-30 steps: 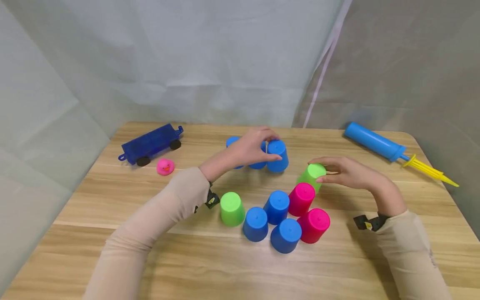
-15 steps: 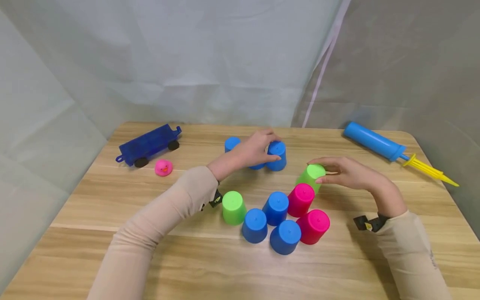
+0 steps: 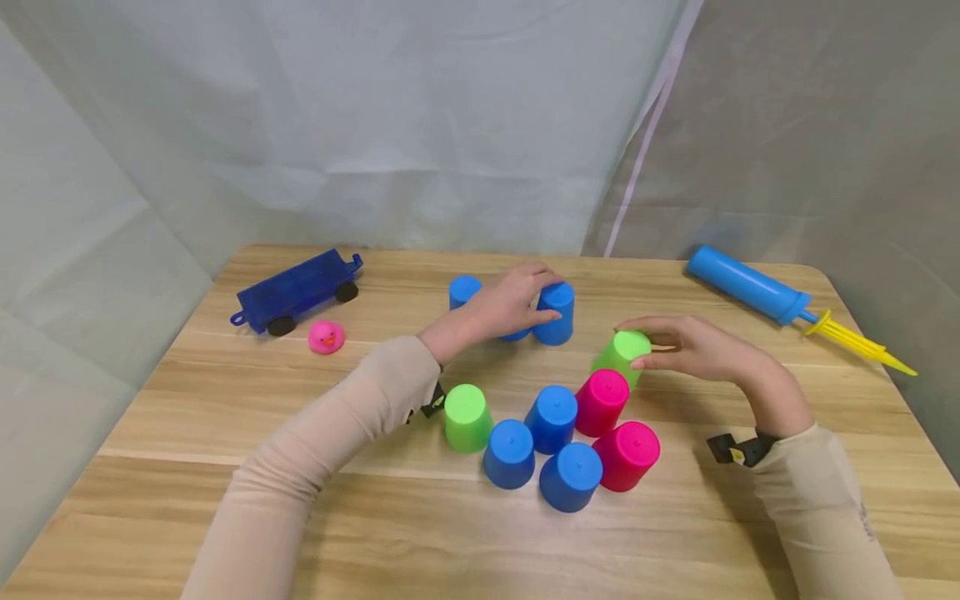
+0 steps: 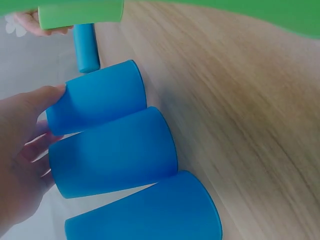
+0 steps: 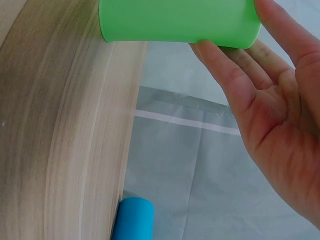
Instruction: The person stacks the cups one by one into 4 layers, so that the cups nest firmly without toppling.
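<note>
Upside-down plastic cups stand on the wooden table. At the back, my left hand (image 3: 512, 302) holds the rightmost blue cup (image 3: 556, 321) of a row of three, its thumb on the near side. The row's middle cup (image 4: 112, 152) is mostly behind that hand in the head view; the leftmost blue cup (image 3: 464, 291) is partly covered by the forearm. My right hand (image 3: 693, 346) grips a green cup (image 3: 621, 357) between thumb and fingers, behind a pink cup (image 3: 603, 403). In the right wrist view this green cup (image 5: 175, 20) rests along the tabletop.
In front stand three blue cups (image 3: 510, 454), a second pink cup (image 3: 628, 456) and another green cup (image 3: 467, 419) near the left wrist. A dark blue toy wagon (image 3: 297, 290) and a pink rubber duck (image 3: 326, 337) lie left. A blue-and-yellow hand pump (image 3: 750, 283) lies back right.
My left forearm has shifted slightly right, uncovering more of the leftmost blue cup's top. The green cup by that wrist sits slightly closer to its blue neighbour. The right hand has stayed put.
</note>
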Tool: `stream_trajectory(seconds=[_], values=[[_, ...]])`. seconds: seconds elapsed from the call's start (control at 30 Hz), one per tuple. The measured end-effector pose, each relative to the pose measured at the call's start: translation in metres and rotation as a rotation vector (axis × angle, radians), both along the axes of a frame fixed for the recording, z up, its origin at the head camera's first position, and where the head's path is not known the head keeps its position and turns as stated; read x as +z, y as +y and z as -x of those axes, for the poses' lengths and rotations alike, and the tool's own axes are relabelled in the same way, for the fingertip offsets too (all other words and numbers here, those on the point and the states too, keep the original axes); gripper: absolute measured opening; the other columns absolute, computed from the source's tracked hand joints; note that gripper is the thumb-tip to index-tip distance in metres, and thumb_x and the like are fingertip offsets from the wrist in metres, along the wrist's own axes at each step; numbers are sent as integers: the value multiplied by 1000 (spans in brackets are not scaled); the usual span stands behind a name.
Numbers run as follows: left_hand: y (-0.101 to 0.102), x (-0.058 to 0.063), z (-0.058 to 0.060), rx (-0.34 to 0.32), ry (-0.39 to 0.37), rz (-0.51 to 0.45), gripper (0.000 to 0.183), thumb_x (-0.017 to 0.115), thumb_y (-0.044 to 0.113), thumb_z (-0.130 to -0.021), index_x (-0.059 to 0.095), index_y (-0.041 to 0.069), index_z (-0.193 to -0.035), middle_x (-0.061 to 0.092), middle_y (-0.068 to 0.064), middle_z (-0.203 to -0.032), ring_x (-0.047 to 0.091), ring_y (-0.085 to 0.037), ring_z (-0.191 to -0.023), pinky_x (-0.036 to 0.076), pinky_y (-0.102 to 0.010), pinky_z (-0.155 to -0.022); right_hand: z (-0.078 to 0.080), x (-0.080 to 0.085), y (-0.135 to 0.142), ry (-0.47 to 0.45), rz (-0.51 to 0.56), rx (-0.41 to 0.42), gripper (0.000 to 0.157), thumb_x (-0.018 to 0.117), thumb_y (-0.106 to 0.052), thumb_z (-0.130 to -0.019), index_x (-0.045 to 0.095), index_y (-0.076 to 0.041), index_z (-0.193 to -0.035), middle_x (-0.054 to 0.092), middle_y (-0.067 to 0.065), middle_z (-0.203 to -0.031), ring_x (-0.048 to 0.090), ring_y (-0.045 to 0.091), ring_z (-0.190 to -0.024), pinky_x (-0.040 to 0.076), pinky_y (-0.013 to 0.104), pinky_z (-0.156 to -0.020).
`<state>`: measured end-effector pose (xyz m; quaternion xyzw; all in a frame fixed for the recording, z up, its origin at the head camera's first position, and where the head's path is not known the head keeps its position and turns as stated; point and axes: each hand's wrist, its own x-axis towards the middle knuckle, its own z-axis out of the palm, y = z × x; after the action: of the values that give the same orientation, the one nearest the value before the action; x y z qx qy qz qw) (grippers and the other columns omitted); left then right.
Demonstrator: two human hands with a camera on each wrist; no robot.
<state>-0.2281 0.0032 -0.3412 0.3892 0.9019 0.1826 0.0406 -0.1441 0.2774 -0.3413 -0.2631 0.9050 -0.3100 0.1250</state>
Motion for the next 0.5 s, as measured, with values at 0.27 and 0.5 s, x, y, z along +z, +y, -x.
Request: stream_trajectory(seconds=[0.27,0.5], values=[[-2,-5,-1,-20,70,0,64,65,40,-86,44,8,-138,49,-9,-135,44,-24,-126,36,-38,-105,3,-1,0,3,-3,8,53,71,-27,-82,55,-7,-128,62,10,-121,60,28,-108,52,41,-85],[-16,-10,-1,-9,104,-78,71,64,45,-86,36,14,-143,44,-6,-140,40,-22,-130,33,-37,-108,6,-2,-1,-3,1,8,54,72,-27,-82,55,-6,-128,62,11,-121,60,29,-109,52,41,-85]])
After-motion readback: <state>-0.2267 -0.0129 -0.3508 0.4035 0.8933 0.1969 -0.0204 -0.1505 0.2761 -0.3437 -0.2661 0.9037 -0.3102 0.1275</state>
